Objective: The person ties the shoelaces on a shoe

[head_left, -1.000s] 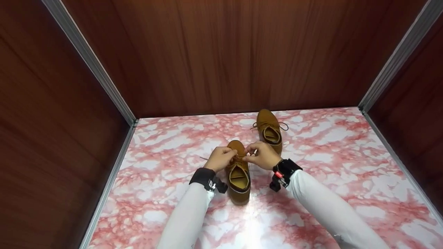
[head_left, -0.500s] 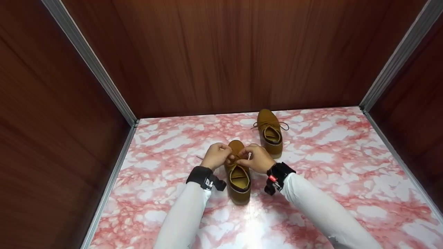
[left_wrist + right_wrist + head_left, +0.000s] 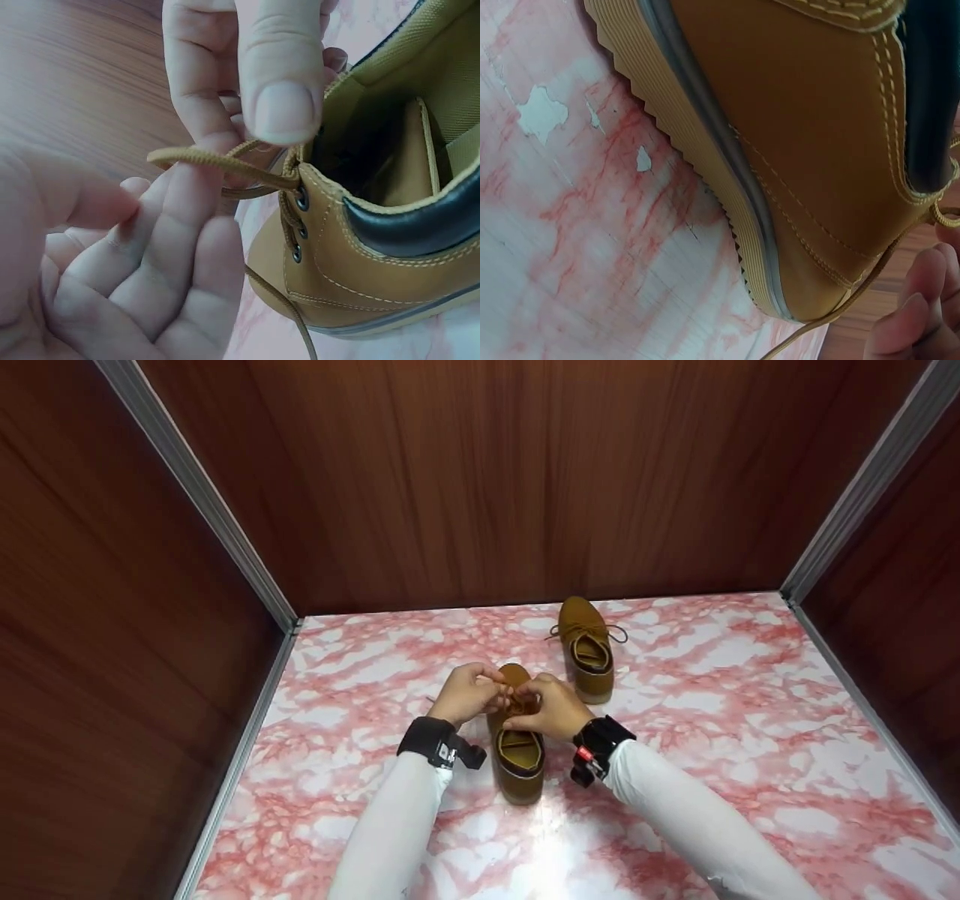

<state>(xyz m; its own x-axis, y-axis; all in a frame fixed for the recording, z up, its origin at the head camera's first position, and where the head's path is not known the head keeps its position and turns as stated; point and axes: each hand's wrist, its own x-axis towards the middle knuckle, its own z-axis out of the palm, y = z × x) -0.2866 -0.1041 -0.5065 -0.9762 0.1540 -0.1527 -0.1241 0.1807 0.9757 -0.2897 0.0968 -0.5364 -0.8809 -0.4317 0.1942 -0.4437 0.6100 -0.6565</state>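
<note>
In the head view a tan lace-up shoe lies on the floor, toe pointing away, both hands meeting over its lacing. A loop of brown shoelace rises from the top eyelets in the left wrist view. My left hand, fingers curled, holds this loop at its fingertips. From the other side my right hand reaches in, its thumb and bent fingers around the same lace. A loose lace end trails down the shoe's side in the right wrist view. The fingers hide much of the lacing.
A second tan shoe, its laces tied in a bow, stands farther back to the right. The floor has a pink and white marbled pattern. Dark wood panels with grey metal corner strips enclose it.
My right hand has moved left, in against the left hand, with its thumb now over the front of the shoe opening. The left hand has shifted slightly left and away. Both shoes stay put.
</note>
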